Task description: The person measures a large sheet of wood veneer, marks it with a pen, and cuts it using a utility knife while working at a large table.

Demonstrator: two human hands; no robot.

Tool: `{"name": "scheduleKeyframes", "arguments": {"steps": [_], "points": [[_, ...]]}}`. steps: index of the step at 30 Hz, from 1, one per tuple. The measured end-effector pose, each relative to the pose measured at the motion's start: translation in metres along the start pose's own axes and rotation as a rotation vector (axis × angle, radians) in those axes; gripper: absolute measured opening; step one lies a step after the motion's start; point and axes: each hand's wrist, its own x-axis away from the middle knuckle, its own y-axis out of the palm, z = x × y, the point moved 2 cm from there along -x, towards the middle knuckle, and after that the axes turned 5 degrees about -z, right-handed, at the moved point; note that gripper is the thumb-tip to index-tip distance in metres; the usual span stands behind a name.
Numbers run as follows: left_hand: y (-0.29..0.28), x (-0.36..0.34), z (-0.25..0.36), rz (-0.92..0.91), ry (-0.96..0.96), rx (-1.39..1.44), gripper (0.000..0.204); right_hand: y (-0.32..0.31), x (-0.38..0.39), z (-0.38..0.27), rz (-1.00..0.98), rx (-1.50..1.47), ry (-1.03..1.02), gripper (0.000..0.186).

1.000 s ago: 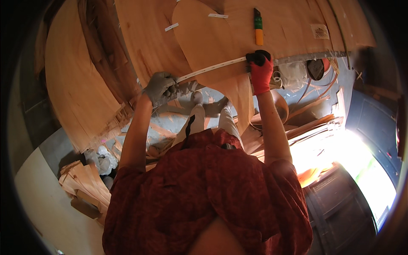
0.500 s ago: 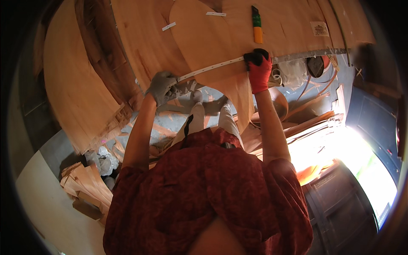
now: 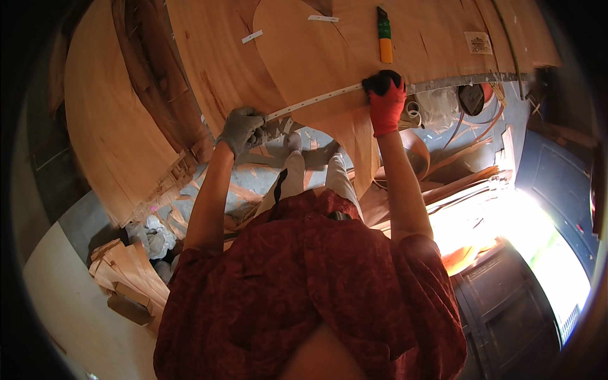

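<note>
The wood is thin and smooth, like big stiff paper. The wide wood sheet [image 3: 310, 60] is light brown, with wavy lines, darker streaks and one round, curvy edge. It lies on the bench [image 3: 456, 80], whose front edge is grey and rough with pale specks. A pointy wood flap [image 3: 360, 149] hangs down over that front edge.

The white strip [image 3: 316, 99] is long, flat and thin, with a row of small dark dots. It lies across the wood near the bench's front edge, slanting up a little to the right. The left hand [image 3: 242, 130], in a grey glove, has its bent fingers closed on the left end. The right hand [image 3: 386, 104], in a red and black glove, is curled tight on the other end.

Farther from the front edge, behind the right hand, lies a hard cutter [image 3: 384, 37], green and yellow with a dark tip. Two short white pieces [image 3: 252, 37] lie flat on the wood, and a square paper label [image 3: 478, 42] sits toward the bench's right side.
</note>
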Motion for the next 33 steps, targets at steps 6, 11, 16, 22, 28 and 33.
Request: {"name": "scheduleKeyframes", "arguments": {"steps": [6,11,16,22,28,33], "points": [[0.002,0.000,0.002,0.012,-0.002,-0.038,0.012,-0.014,-0.007,-0.003,-0.025,-0.233,0.013,0.030],[-0.004,0.005,-0.004,-0.044,0.043,-0.001,0.016,-0.034,0.012,-0.037,-0.119,-0.021,-0.228,0.044],[-0.003,-0.003,-0.006,-0.024,0.018,-0.036,0.016,-0.011,0.047,-0.043,-0.447,0.312,-0.350,0.068],[0.001,0.000,-0.010,0.062,0.076,-0.224,0.016,-0.005,0.046,-0.043,-0.498,0.325,-0.339,0.074],[-0.003,-0.004,-0.007,0.025,0.009,-0.115,0.011,0.026,0.078,-0.157,-0.644,0.172,-0.597,0.074],[-0.023,0.015,0.003,-0.054,0.045,-0.056,0.008,0.060,0.096,-0.138,-0.766,0.211,-0.599,0.071]]}}
